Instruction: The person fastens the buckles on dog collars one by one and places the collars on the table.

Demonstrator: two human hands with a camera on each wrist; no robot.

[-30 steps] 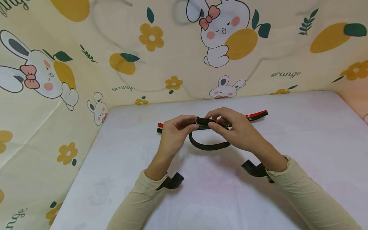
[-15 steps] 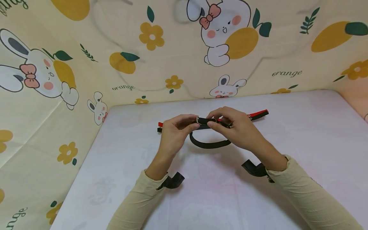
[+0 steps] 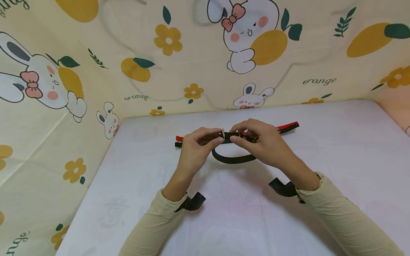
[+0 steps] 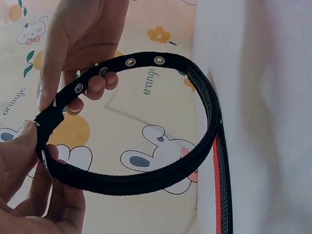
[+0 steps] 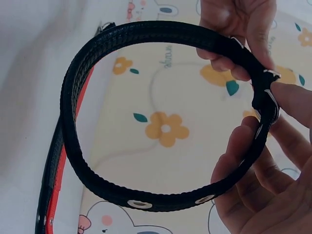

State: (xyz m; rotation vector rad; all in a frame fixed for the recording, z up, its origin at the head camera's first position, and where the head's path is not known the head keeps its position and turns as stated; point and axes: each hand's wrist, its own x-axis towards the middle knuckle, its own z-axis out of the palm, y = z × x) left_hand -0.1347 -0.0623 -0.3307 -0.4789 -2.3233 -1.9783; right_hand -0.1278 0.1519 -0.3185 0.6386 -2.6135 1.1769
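Gap between left hand (image 3: 196, 144) and right hand (image 3: 261, 141) has narrowed slightly, each grip pinching the black strap loop (image 4: 131, 185) near its metal fittings (image 5: 276, 105), so the join looks unfinished.

Room to pass ran over the white table (image 3: 230, 227) between the two sleeves (image 3: 346, 213) and outside each, plus through the middle of the black loop (image 3: 234, 160). In the way: left hand (image 3: 198, 147) and right hand (image 3: 257, 142) pinching the loop's buckle end, red-and-black strap (image 3: 289, 127) behind them, patterned backdrop (image 3: 205, 67) along the table's far edge.
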